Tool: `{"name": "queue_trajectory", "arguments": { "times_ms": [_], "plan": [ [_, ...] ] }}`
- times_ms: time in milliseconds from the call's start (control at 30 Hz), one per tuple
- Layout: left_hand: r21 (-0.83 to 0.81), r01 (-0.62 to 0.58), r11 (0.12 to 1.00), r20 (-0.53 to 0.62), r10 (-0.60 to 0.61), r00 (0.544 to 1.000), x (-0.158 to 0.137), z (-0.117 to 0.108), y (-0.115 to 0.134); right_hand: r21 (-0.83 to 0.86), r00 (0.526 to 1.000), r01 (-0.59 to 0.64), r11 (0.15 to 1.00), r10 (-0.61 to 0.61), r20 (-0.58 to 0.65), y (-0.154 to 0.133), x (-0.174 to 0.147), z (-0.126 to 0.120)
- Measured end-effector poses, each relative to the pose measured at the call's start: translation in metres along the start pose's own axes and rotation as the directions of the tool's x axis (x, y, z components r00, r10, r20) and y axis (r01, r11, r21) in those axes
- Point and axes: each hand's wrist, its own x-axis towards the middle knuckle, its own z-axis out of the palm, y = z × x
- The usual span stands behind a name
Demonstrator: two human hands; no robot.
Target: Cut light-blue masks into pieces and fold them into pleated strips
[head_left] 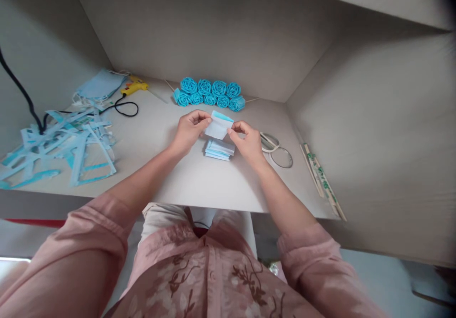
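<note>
Between my two hands is a small piece of face mask fabric [218,127], pale with a bright blue strip showing along its top edge. My left hand [193,127] pinches its left side with thumb and fingers. At its right side, my right hand [246,138] grips the lower corner the same way. Just below, a stack of similar cut fabric pieces [219,150] lies on the table. Beyond my hands, several blue fabric roses [210,93] are lined up in two rows, with thin sticks poking out at both ends.
Blue fabric scraps [81,142] are heaped at the left. Behind them lie face masks [101,84] and a yellow glue gun [134,88] with a black cord. Right of my hands are scissors [270,142] and a ring [281,158]. Chopsticks [322,178] lie along the right wall.
</note>
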Motion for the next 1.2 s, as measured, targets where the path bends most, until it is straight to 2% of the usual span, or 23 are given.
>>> {"name": "queue_trajectory", "arguments": {
  "times_ms": [100, 300, 600, 767, 933, 1067, 1200],
  "plan": [
    [-0.048, 0.047, 0.998, 0.003, -0.047, 0.999, 0.001, -0.001, 0.002, 0.014, 1.000, 0.000, 1.000, 0.000, 0.000, 0.000, 0.000, 0.001],
    [-0.135, 0.067, 0.989, 0.076, -0.057, 0.995, 0.000, 0.001, 0.004, 0.037, 1.000, 0.001, 0.999, -0.002, 0.022, 0.002, -0.001, 0.002],
    [-0.012, -0.008, 1.000, 0.178, 0.010, 0.984, -0.007, 0.009, 0.001, 0.143, 0.991, 0.032, 0.989, -0.051, 0.127, 0.000, -0.001, 0.002],
    [0.029, 0.012, 1.000, 0.234, -0.018, 0.972, -0.012, 0.013, 0.000, 0.096, 0.999, -0.012, 0.995, 0.008, 0.040, 0.000, -0.004, 0.003],
    [0.054, 0.050, 0.997, 0.248, -0.062, 0.967, -0.012, 0.012, 0.001, 0.083, 1.000, -0.007, 0.997, 0.008, -0.015, 0.000, -0.005, 0.003],
    [0.158, 0.006, 0.987, 0.224, -0.041, 0.974, -0.012, 0.009, 0.001, 0.066, 0.999, 0.017, 0.998, -0.014, -0.040, 0.001, -0.005, 0.002],
    [0.185, -0.033, 0.982, 0.232, -0.011, 0.973, -0.011, 0.008, 0.002, 0.042, 0.998, 0.042, 0.998, -0.040, -0.041, 0.000, -0.005, 0.001]
  ]
}}
